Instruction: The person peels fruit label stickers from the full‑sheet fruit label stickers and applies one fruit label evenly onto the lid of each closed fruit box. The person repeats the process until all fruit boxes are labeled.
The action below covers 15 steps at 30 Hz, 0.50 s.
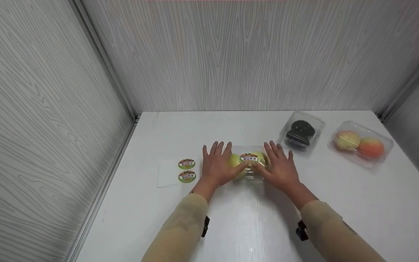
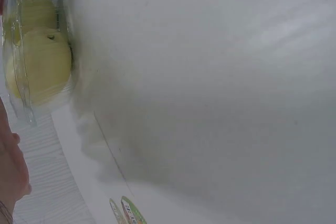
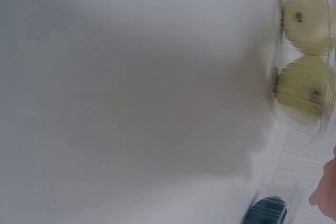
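Note:
A clear plastic fruit box (image 1: 251, 178) lies on the table with two round yellow-green fruits (image 3: 304, 87) inside. An oval printed sticker (image 1: 248, 158) sits on its lid. My left hand (image 1: 217, 168) is spread at the box's left end, its thumb reaching over the lid to the sticker's lower edge. From the opposite end, my right hand (image 1: 281, 169) does likewise, fingers straight and pointing away from me. The two thumb tips come close together at the sticker. In the left wrist view, one fruit (image 2: 42, 66) shows through the box's side.
Left of the box lies a backing sheet (image 1: 166, 178) carrying two more oval stickers (image 1: 187, 177). Toward the back right stand a clear box with dark fruits (image 1: 302, 129) and another with a pale and an orange-red fruit (image 1: 371, 147). Wood-grain panels (image 1: 231, 54) enclose the table.

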Motion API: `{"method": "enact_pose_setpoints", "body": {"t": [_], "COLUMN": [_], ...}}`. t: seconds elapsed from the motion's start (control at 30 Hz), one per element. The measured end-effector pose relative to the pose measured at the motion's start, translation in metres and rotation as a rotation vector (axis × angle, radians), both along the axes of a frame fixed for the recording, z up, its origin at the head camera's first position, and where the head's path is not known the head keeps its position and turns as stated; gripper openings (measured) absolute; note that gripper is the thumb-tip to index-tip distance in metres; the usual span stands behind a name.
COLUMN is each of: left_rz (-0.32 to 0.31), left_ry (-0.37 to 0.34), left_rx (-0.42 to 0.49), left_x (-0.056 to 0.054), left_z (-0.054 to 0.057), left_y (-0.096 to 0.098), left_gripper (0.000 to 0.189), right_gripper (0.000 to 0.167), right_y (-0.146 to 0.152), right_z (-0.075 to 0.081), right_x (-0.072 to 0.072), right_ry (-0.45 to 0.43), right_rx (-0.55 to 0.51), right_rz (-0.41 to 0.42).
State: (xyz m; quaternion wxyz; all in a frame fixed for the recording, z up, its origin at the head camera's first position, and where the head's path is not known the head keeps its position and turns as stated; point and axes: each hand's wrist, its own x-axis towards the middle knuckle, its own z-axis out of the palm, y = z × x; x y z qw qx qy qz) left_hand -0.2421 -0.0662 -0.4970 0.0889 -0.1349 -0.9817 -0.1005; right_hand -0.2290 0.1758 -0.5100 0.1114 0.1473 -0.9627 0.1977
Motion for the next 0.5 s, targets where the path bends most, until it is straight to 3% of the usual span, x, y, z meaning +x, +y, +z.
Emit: {"method": "enact_pose_setpoints", "body": {"t": [0.17,0.5], "left_rz": [-0.015,-0.054], "left_ry": [0.025,0.109], "left_rx": [-0.033,-0.045], "left_x": [0.015,0.041], "left_z": [0.001,-0.005], "left_y": [-0.009,-0.017], "left_gripper": [0.103,0.093], "right_gripper": [0.093,0.086], "right_y": [0.008,0.011], "right_z": [-0.002,-0.009], "right_x": [0.014,0.041], "right_ry": [0.004,0.021], "right_rx": [0.069,0.082], "right_rz": [0.013,0.022]}}
